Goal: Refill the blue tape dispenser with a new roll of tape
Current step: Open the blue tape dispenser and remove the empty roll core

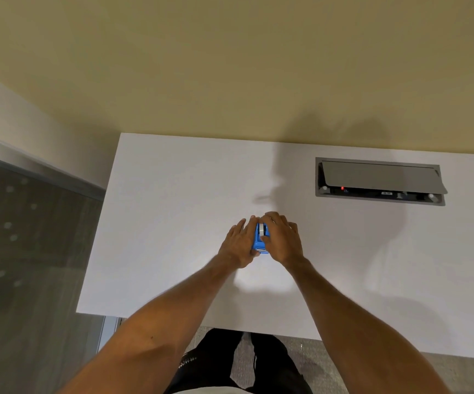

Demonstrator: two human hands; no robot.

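Observation:
The blue tape dispenser [259, 242] stands on the white table [173, 211], near its middle. A pale roll of tape [262, 229] sits in the top of the dispenser. My left hand [240, 245] wraps the dispenser's left side, thumb near its front end. My right hand [282, 237] covers its right side, with the thumb resting on the roll and the fingers curled over the far end. Most of the dispenser's body is hidden between the two hands.
A grey cable hatch [379, 180] with its lid propped open is set into the table at the back right. A beige wall [230, 66] runs behind the table. To the left lies a glass panel [31, 251]. The table's near edge is just before my legs.

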